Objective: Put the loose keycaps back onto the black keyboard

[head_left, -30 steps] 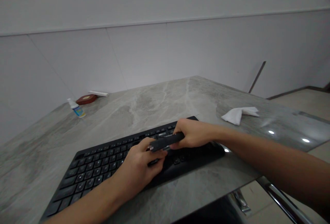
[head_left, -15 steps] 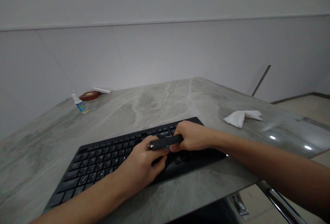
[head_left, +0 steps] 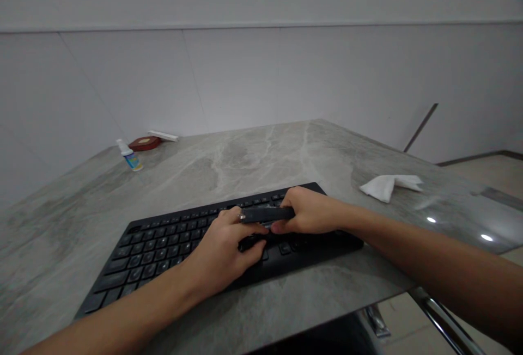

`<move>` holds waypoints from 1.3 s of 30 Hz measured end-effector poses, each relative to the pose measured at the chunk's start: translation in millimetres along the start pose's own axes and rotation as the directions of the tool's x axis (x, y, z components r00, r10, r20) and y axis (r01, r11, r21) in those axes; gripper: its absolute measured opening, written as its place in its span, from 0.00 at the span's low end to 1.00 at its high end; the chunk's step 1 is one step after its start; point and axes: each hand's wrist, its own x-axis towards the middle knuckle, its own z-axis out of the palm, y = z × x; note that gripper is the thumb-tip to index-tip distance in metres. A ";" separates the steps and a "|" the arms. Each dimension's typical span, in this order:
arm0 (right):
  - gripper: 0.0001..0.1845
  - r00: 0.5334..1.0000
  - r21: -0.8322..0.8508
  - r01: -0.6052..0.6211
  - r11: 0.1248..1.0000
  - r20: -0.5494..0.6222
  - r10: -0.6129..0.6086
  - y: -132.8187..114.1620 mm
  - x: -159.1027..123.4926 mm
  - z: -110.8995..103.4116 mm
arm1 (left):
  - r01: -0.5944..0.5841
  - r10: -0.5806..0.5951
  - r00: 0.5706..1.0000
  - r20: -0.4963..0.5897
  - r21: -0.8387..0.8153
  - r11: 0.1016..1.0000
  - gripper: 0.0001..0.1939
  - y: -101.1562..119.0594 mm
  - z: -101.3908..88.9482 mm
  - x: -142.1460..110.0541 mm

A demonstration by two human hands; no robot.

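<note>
A black keyboard (head_left: 163, 246) lies across the near part of the grey marble table (head_left: 253, 153). My right hand (head_left: 312, 210) is closed round a slim black stick-like tool (head_left: 265, 214), held level just above the keys. My left hand (head_left: 223, 249) rests on the keyboard's middle with curled fingers, its thumb touching the tool's left end. What the left fingers pinch beneath the tool is hidden.
A crumpled white tissue (head_left: 390, 186) lies on the table to the right. At the far left corner stand a small spray bottle (head_left: 129, 155), a round red-brown box (head_left: 144, 143) and a flat white strip (head_left: 163, 136). The table's edge runs just before me, with a chrome leg (head_left: 445, 322) below.
The tool has tipped from slanted to level and shifted slightly, both hands staying on the keyboard's middle. The view has drifted a little to the left.
</note>
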 end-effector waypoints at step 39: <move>0.16 1.000 -0.021 0.002 1.000 0.014 -0.002 -3.4 -5.2 -0.7 | -0.144 0.142 0.988 -0.066 -0.031 0.989 0.06 4.4 -1.2 -2.0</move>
